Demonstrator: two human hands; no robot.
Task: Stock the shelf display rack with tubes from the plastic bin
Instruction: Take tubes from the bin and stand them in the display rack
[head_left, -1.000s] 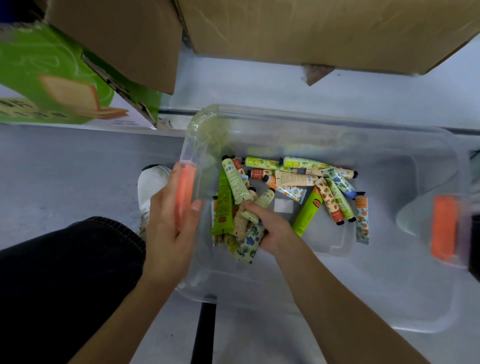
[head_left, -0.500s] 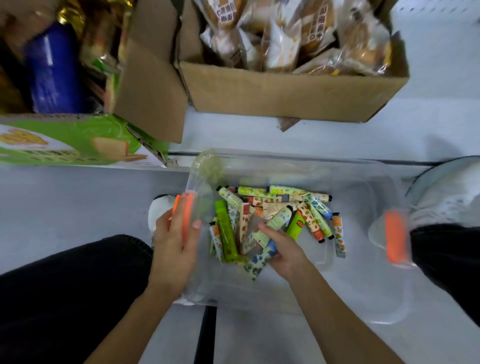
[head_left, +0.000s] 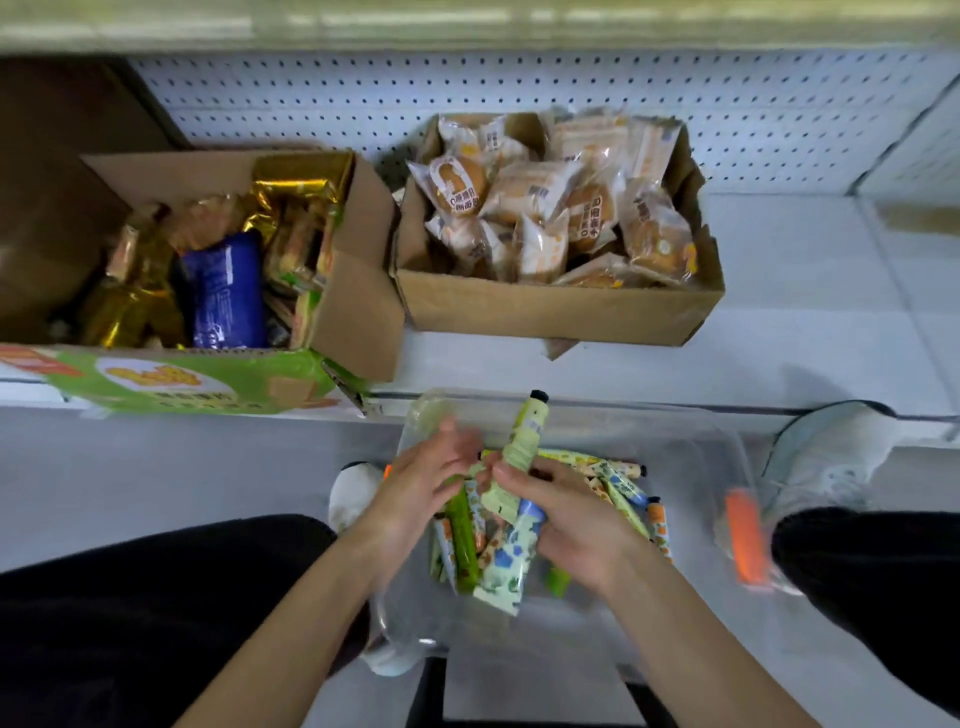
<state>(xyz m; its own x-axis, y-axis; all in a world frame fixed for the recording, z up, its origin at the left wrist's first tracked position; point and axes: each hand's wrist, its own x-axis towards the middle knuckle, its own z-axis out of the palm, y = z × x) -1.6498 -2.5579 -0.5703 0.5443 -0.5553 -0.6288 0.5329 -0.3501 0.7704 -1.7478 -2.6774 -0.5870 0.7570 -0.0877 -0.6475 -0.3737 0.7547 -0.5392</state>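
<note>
Tubes fill the right hand (head_left: 571, 525), whose fingers and thumb are curled round a small bundle of them. A pale green tube (head_left: 527, 436) sticks up past the fingertips with its black cap on top, and a flowered blue-and-cream tube (head_left: 506, 566) hangs below the palm. Just beside these fingers, on the thumb side, is the left hand (head_left: 426, 483). It is blurred, and its fingers look straight and spread apart. I cannot tell whether they touch the bundle. A dark green tube (head_left: 462, 540) lies close under the left fingers. Beyond the right knuckles, more loose tubes (head_left: 618, 480) lie in a heap inside the clear plastic bin (head_left: 691, 467), which has an orange latch (head_left: 748, 540) at its outer end. Further out from both sets of fingertips is the white shelf (head_left: 805, 312). It carries a cardboard box of wrapped buns (head_left: 561, 312) and, beside that, a box of mixed snack packs (head_left: 353, 291). A perforated back panel (head_left: 519, 88) stands behind them.
</note>
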